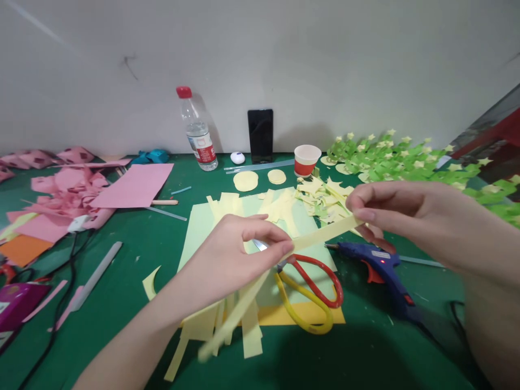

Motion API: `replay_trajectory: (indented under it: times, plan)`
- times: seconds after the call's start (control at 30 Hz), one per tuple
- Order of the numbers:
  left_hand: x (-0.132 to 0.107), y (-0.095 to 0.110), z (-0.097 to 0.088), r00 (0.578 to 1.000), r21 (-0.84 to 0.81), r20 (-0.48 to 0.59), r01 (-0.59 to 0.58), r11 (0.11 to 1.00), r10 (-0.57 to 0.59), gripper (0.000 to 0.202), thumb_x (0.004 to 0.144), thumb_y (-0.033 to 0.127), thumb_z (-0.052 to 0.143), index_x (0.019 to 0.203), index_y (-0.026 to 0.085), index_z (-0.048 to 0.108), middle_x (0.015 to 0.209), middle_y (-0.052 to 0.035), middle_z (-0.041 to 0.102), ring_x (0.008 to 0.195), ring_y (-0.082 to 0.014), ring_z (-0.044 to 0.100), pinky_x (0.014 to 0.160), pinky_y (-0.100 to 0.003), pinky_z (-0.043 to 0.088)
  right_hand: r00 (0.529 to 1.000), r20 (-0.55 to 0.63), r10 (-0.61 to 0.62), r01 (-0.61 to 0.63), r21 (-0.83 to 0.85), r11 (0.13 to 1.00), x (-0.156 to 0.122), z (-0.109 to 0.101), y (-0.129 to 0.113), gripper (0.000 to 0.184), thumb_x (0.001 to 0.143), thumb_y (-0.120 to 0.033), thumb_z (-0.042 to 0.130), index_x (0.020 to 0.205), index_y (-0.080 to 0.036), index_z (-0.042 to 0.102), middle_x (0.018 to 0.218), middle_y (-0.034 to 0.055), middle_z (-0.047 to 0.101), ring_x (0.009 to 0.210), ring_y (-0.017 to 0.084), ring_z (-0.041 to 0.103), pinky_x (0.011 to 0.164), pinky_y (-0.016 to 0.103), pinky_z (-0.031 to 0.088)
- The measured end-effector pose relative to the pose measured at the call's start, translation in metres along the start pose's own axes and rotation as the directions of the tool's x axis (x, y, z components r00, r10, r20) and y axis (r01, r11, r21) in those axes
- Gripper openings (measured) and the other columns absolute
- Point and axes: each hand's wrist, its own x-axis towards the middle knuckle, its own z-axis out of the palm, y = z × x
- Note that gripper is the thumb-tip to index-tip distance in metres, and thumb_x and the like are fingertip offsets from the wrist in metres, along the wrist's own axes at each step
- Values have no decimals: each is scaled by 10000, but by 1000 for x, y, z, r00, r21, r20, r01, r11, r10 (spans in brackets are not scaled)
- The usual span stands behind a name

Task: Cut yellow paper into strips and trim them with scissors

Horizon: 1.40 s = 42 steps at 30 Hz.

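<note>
A pale yellow paper strip (325,233) stretches between my two hands above the table. My left hand (260,244) pinches it between thumb and forefinger, and a long tail of the strip hangs down to the lower left. At the strip's other end, my right hand (382,211) grips it with thumb and fingertips. Scissors (311,292) with red and yellow handles lie below, their blades partly hidden by my left hand. Under them rest a pale green sheet (195,227) and several cut yellow strips (252,330).
A blue glue gun (382,265) lies on the right. Behind stand a bottle (199,135), a phone (260,135) and a paper cup (307,160). Yellow paper discs (246,181) lie before them. Green paper plants (406,162) fill the back right; pink paper (134,187) covers the left.
</note>
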Motion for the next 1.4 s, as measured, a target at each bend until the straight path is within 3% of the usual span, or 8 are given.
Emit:
replay_trajectory:
  times: [0.17,0.43,0.6,0.77,0.97,1.07,1.2,1.4]
  plan:
    - [-2,1,-1,1000,-55,28,-13,998,15,217,789,274,535,634,201,667,711,23,707,744,-166,664,561,-174,518,999,13,-35,35,-41,999,3,-8,4,229,777,-317,494,581,-205,533,461,-26,494,399,79,456,394,212,384]
    - [1,-2,1,998,-118,-31,-58,991,55,178,793,225,528,668,182,647,685,2,684,661,-141,646,572,-190,529,991,-122,-46,51,45,998,5,-14,11,200,814,-297,492,650,-200,552,538,-5,532,425,77,494,380,204,389]
    - [5,-1,7,999,-253,-34,-19,967,11,166,806,196,500,723,161,639,705,-13,673,642,-129,631,560,-186,509,989,-18,-144,145,189,971,2,6,-1,144,764,-351,546,761,-208,560,593,-22,523,445,69,480,359,173,382]
    - [3,-1,15,997,-269,38,-52,962,64,182,827,191,465,769,182,637,747,4,673,695,-121,630,623,-185,509,988,26,-151,144,169,975,-5,37,-7,237,778,-265,529,560,-178,490,530,-50,432,433,55,376,380,171,319]
    - [-3,4,24,957,29,-146,-247,968,249,168,786,188,538,944,202,591,923,17,677,874,-135,623,795,-208,499,968,-173,-181,213,190,958,-8,50,-7,315,749,-205,532,471,-185,385,480,-50,423,425,71,385,408,179,349]
    - [-5,2,30,886,234,-229,-353,906,404,159,799,109,477,918,143,576,859,-8,686,806,-138,635,917,-297,444,951,-211,-225,250,101,963,-8,51,-10,315,748,-178,499,457,-190,378,471,-42,444,438,80,418,427,184,364]
    - [-5,-4,36,778,424,-273,-432,796,567,162,796,54,441,878,81,578,725,-32,671,655,-114,608,907,-303,446,933,-197,-301,301,-32,953,-8,50,-12,316,768,-162,454,457,-185,402,443,-45,453,404,67,409,399,179,337]
    - [-2,-4,24,822,346,-291,-387,855,490,172,804,68,433,815,101,602,684,-17,677,634,-112,619,783,-242,500,933,-235,-274,268,-57,962,-13,36,-10,328,810,-229,459,485,-192,424,434,-47,423,397,72,393,358,195,302]
